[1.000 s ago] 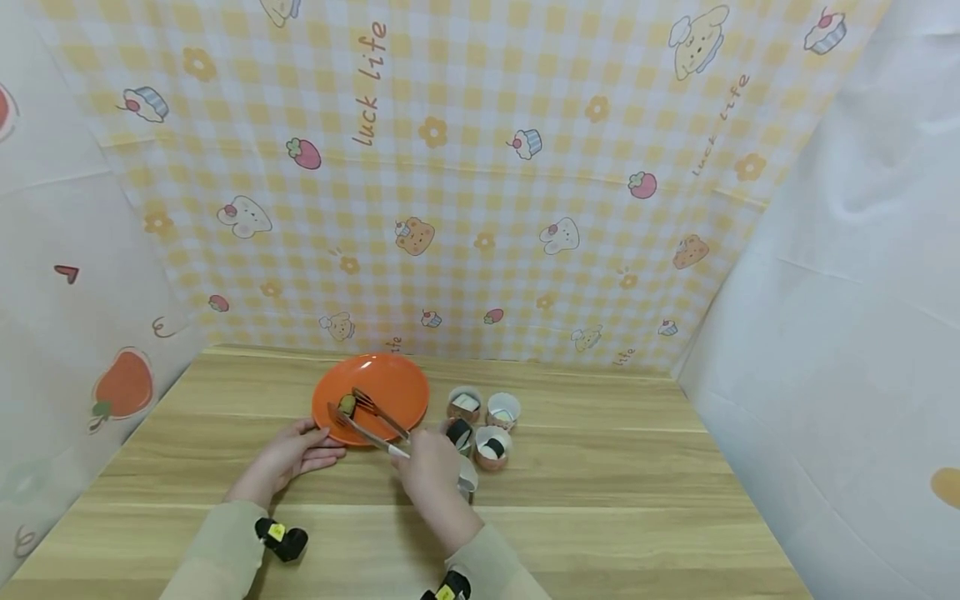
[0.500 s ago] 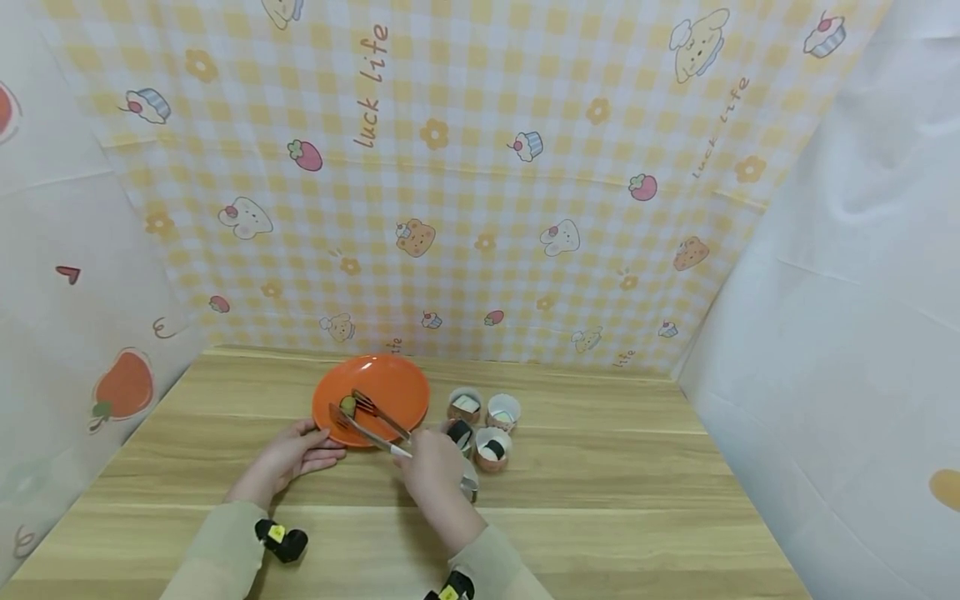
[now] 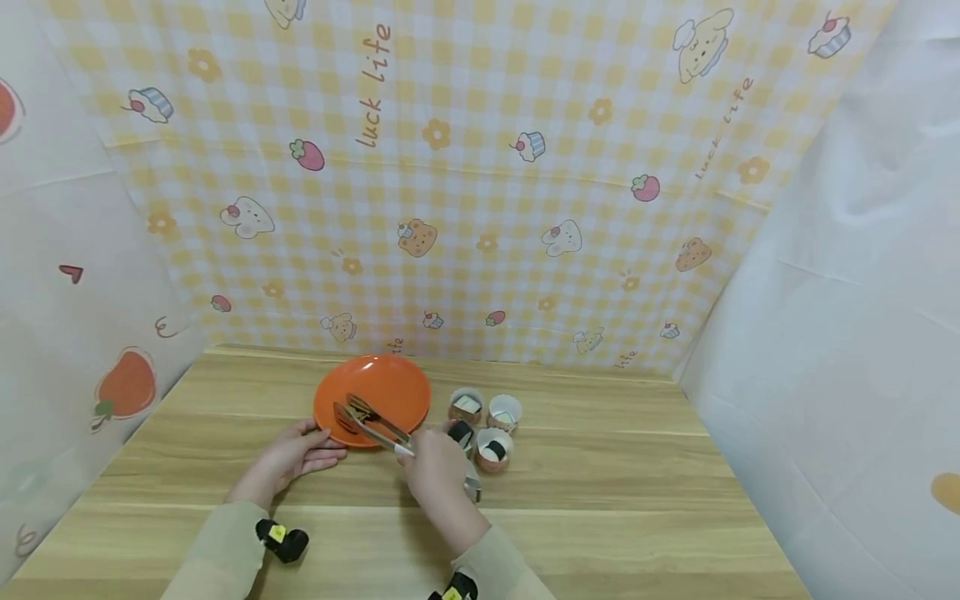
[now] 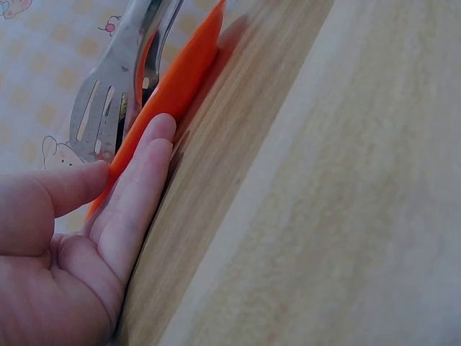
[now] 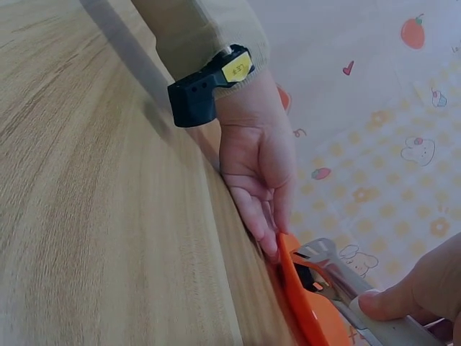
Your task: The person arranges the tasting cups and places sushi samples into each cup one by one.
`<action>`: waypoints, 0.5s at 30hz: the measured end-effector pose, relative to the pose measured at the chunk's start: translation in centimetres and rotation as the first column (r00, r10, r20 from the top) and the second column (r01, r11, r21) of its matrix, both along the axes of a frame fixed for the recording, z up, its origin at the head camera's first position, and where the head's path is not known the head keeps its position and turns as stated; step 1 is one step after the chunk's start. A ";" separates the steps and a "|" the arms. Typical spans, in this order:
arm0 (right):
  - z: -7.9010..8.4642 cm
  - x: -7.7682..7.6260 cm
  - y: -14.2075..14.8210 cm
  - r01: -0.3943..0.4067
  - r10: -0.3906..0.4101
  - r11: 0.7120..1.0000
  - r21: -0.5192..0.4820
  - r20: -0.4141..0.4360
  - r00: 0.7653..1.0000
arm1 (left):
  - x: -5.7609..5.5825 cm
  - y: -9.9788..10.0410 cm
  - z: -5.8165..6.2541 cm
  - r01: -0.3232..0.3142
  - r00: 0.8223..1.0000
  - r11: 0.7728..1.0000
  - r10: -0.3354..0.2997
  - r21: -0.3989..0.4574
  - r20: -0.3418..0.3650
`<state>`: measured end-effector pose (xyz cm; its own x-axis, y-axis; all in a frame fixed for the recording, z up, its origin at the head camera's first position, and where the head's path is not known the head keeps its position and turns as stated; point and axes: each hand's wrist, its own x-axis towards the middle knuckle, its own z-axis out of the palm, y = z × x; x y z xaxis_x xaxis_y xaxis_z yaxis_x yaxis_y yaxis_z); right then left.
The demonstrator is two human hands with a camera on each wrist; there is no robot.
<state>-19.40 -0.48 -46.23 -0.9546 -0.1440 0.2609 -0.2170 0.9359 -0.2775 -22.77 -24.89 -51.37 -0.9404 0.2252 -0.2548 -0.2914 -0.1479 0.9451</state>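
My left hand (image 3: 288,457) pinches the near left rim of an orange plate (image 3: 401,387), thumb on top and fingers underneath, as the left wrist view shows. My right hand (image 3: 437,473) grips metal serving tongs (image 3: 384,437) with slotted ends, which reach over the plate from the right. Between those ends is a small sushi-like piece (image 5: 305,277) with a black side. In the head view the tongs mostly cover it. I cannot tell whether the tongs have lifted it off the plate.
Right of the plate stand several small paper-like cups (image 3: 495,462) holding white and black pieces. One more cup (image 3: 472,482) is partly hidden behind my right hand. A checked cloth (image 3: 480,275) hangs along the back edge of the wooden table (image 3: 615,483).
The tongs' ends have come closer together around the small piece, and its greenish top is now hidden behind them. My left hand and the plate stay in place.
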 end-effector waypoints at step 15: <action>0.2 0.1 0.7 -0.007 0.007 0.999 -0.035 -0.002 1.000 | -0.1 -0.1 -0.2 0.004 1.000 1.000 -0.004 -0.006 -0.002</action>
